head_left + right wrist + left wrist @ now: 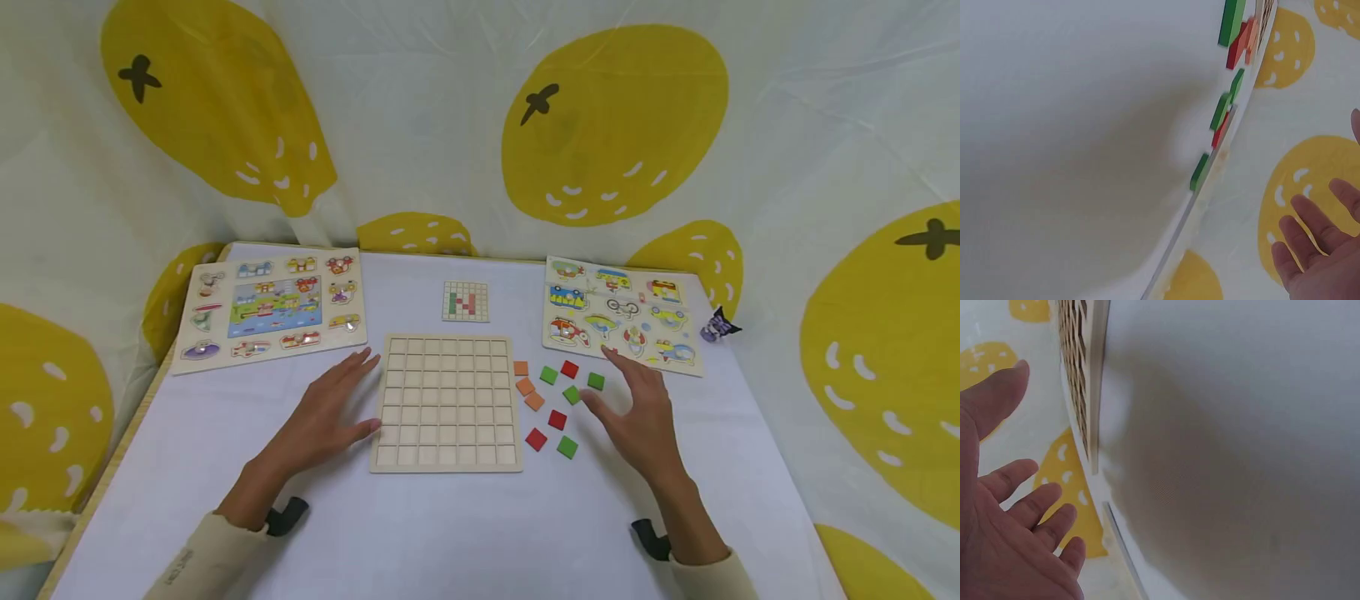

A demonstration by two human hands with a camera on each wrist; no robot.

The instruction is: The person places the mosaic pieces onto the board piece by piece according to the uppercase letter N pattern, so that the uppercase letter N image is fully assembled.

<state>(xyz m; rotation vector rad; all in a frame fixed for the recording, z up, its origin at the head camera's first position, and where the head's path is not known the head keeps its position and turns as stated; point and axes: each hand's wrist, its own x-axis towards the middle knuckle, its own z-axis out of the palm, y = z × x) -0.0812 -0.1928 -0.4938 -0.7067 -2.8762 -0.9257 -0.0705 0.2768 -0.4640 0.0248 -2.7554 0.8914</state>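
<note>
A square wooden grid board [446,404] with bare cells lies on the white table. My left hand [326,412] hovers by its left edge, fingers spread and holding nothing; the left wrist view shows the same hand [1019,531] with loosely bent fingers. To the board's right are scattered square tiles: orange ones [525,387], red ones [536,439] and green ones [567,447]. Beside the tiles my right hand [637,412] is spread, its thumb near a green tile [572,395]. Nothing is in that hand [1319,250] in the right wrist view.
Behind the board lies a small pattern card [465,302] with green and red squares on a grid. A picture puzzle board [273,308] is at the back left, another [622,312] at the back right. A small dark purple figure [720,326] stands near the right edge.
</note>
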